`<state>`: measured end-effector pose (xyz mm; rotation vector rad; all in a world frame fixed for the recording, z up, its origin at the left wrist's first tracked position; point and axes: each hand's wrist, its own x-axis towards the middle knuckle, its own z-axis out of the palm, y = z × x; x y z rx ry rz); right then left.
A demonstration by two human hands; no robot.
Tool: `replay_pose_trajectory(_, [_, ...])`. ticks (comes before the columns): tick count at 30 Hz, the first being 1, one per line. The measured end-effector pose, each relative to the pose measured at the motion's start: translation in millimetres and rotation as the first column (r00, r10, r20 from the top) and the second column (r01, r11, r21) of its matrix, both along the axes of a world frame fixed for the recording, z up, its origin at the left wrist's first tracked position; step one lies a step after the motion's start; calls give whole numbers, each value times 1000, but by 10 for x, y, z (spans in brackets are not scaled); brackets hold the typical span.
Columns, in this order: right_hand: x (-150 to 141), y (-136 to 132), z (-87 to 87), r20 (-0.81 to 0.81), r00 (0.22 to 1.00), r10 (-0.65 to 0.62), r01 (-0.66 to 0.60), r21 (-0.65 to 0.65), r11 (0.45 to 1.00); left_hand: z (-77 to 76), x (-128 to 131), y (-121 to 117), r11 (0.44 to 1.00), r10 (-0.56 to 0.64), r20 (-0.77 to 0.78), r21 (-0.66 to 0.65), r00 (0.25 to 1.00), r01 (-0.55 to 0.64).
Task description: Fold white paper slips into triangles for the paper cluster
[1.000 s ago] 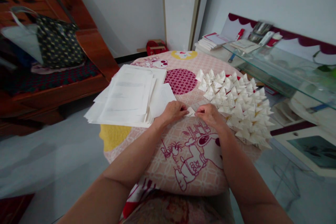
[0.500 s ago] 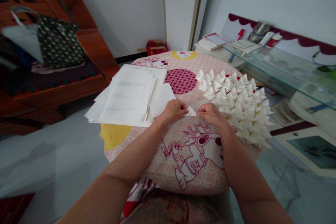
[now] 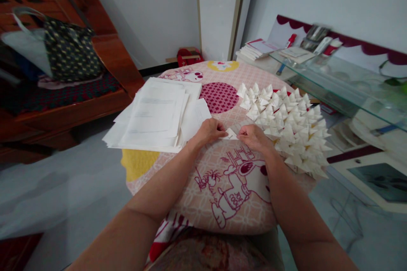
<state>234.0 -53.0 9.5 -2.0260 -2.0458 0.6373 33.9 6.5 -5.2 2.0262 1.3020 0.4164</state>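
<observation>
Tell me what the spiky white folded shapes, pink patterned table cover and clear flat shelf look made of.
Spiky white folded shapes: matte paper, by their crisp creases and sharp points.
Pink patterned table cover: probably cloth, dull rather than shiny, though a coating is possible.
Clear flat shelf: probably smooth glass, see-through with a greenish edge.

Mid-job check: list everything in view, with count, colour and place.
small paper piece: 1, white, between the hands
paper pile: 1, white, table's left
folded paper points: too many to count, off-white, table's right
covered table: 1, pink patterned, centre
wooden bench: 1, red-brown, left
spotted bag: 1, dark, on bench
glass shelf: 1, clear greenish, right
booklets: several, mostly white, back right
left hand: 1, paper's left end
right hand: 1, paper's right end
</observation>
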Motion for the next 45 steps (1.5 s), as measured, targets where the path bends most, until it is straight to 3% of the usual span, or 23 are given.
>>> replay_pose_trajectory(9, [-111,-4,123,110,994,-6,7,-13,1000,-22,11,8,998,-25,-48,54,999,27])
replay_pose_trajectory(20, [-123,13,57,105,993,-44,45,-10,999,-29,69,9,993,-15,-153,114,988,33])
replay_pose_trajectory(25, [-131,19,36,95,992,-86,86,2,996,-81,59,33,989,-21,-128,142,992,39])
replay_pose_trajectory(30, [-107,21,4,47,993,-111,111,4,994,-141,12,15,972,-108,16,212,994,102])
replay_pose_trajectory(36, [-93,16,-14,-13,989,-146,146,11,989,-179,-9,-61,861,-411,106,370,905,348])
replay_pose_trajectory(45, [-151,28,40,10,980,-200,200,-30,979,-180,-43,-32,829,-439,-56,360,897,428])
